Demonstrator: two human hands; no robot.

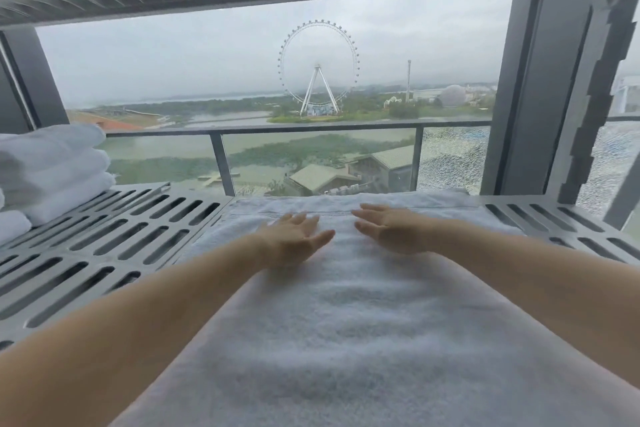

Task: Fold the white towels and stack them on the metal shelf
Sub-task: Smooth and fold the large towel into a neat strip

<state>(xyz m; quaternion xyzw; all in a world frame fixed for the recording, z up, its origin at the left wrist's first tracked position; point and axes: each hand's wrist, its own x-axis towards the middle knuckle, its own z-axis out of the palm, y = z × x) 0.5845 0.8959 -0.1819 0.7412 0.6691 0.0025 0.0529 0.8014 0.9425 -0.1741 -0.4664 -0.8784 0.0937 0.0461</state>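
The white towel (346, 322) is spread on the metal shelf (114, 246), long axis running 6 to 12 o'clock, from right under the camera out to the far edge by the glass. Both hands sit on its far half, left hand (294, 236) around 11, right hand (391, 230) around 1, thumbs nearly meeting. Neither grip is closed: fingers straight, palms down on the cloth. They're a bit blurry, so pressing or just skimming, can't say. The far edge lies just past both sets of fingertips, so I'd guess the next fold pulls it toward 6. The stack of folded towels (52, 170) sits at 9 o'clock.
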